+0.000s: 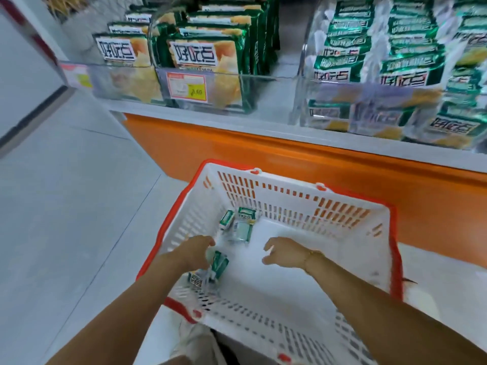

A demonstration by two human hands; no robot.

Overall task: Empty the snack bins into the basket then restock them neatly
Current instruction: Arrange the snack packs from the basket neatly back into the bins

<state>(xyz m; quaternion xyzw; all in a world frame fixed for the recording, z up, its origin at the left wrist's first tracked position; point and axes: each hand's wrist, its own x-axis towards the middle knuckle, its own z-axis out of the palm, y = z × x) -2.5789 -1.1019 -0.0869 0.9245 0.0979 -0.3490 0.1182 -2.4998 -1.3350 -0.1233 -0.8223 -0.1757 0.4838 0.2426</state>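
Observation:
A white basket with a red rim (295, 196) stands on the floor in front of the orange shelf base. Both my hands reach into it. My left hand (196, 252) hovers palm down with loosely bent fingers. Small green snack packs (218, 264) sit blurred right under it, apart from the fingers as far as I can tell. Two more green packs (243, 219) lie near the basket's far left corner. My right hand (286, 252) is in the middle of the basket, fingers spread, holding nothing. A clear bin (369, 96) on the shelf at right holds several small green packs.
Clear bins at upper left hold upright green and yellow biscuit bags (203, 56) behind a price tag (186, 86). The orange shelf base (263, 154) runs right behind the basket. Grey tiled floor (66, 193) lies to the left.

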